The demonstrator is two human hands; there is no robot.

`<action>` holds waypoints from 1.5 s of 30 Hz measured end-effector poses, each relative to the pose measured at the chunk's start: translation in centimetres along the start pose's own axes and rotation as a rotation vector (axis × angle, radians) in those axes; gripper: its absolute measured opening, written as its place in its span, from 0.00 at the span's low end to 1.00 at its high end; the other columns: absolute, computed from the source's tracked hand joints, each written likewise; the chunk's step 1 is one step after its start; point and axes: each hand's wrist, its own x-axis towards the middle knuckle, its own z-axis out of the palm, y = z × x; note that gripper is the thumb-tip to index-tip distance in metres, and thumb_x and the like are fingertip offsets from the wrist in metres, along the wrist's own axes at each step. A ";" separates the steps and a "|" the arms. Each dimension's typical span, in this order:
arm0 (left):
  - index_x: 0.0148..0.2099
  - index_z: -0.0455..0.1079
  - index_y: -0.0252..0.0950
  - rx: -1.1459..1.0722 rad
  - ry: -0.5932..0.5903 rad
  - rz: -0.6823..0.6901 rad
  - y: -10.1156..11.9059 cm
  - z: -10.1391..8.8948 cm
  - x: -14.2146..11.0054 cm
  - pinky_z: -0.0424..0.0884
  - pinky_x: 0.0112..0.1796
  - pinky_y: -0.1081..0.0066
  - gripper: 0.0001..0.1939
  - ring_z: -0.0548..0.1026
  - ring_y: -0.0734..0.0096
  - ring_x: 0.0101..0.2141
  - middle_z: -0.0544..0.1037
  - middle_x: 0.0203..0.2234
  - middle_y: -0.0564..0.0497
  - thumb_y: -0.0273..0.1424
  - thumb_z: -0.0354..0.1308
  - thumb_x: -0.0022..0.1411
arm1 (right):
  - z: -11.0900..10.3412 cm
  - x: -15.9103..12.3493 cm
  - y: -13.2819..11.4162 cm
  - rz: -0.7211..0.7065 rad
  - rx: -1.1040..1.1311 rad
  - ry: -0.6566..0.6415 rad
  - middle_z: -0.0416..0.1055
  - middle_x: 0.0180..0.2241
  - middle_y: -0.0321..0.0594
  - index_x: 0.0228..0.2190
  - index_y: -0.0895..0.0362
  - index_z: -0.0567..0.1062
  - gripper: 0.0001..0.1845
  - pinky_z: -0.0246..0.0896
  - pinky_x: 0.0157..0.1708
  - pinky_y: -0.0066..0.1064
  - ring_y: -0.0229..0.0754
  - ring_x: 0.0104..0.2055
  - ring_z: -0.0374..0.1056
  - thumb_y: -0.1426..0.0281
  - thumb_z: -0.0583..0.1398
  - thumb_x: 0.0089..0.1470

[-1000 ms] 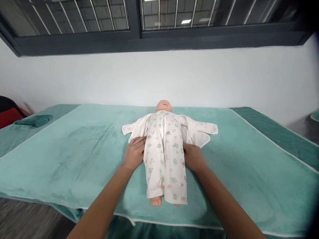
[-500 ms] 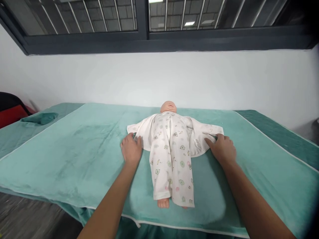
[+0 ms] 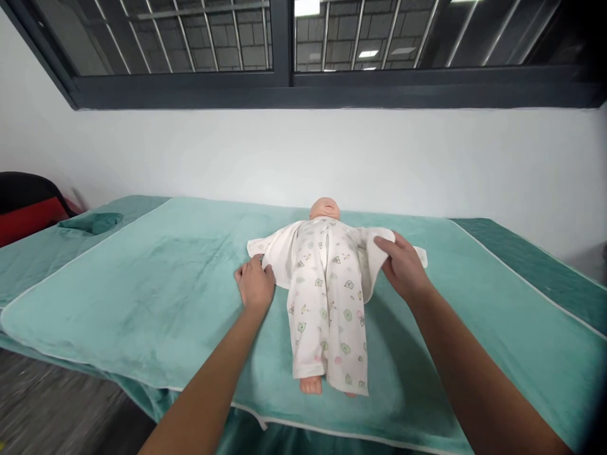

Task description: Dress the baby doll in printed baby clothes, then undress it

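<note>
Beside the doll point(image 3: 325, 207) lying head-away, the right hand point(image 3: 402, 265) pinches the white top's flap point(image 3: 374, 258); across the doll, the left hand's point(image 3: 256, 282) grip is unclear.

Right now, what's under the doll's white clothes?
The doll's head shows beyond the clothes; at the near end, one bare foot and a sliver of the other stick out. The trunk and legs are covered, so I can't see them.

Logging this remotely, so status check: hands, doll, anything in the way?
Right hand pinching a raised flap of the printed white garment. Left hand at its opposite edge, grip unclear. Doll face-up on green sheet; no obstruction visible.
</note>
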 end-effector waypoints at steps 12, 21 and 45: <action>0.53 0.68 0.33 -0.086 -0.004 -0.034 0.2 -0.2 0.0 0.59 0.54 0.53 0.18 0.75 0.52 0.44 0.80 0.37 0.44 0.30 0.49 0.63 | 5.5 -6.6 -1.0 -0.529 -0.937 -0.457 0.70 0.45 0.42 0.38 0.53 0.68 0.07 0.60 0.46 0.39 0.46 0.47 0.65 0.76 0.54 0.59; 0.55 0.69 0.32 -0.003 -0.022 0.016 0.0 -0.1 -0.2 0.61 0.49 0.54 0.19 0.77 0.51 0.40 0.81 0.36 0.40 0.33 0.45 0.67 | 1.7 -9.2 2.5 -0.416 -0.893 -0.068 0.69 0.43 0.45 0.42 0.53 0.70 0.09 0.63 0.41 0.39 0.48 0.44 0.68 0.70 0.51 0.64; 0.52 0.69 0.31 0.051 0.086 -0.028 0.1 0.6 -0.5 0.65 0.46 0.49 0.20 0.70 0.43 0.48 0.74 0.44 0.35 0.38 0.52 0.64 | 7.2 6.5 1.1 -0.085 -0.628 -0.085 0.68 0.57 0.51 0.52 0.57 0.72 0.26 0.57 0.55 0.45 0.55 0.57 0.64 0.54 0.52 0.62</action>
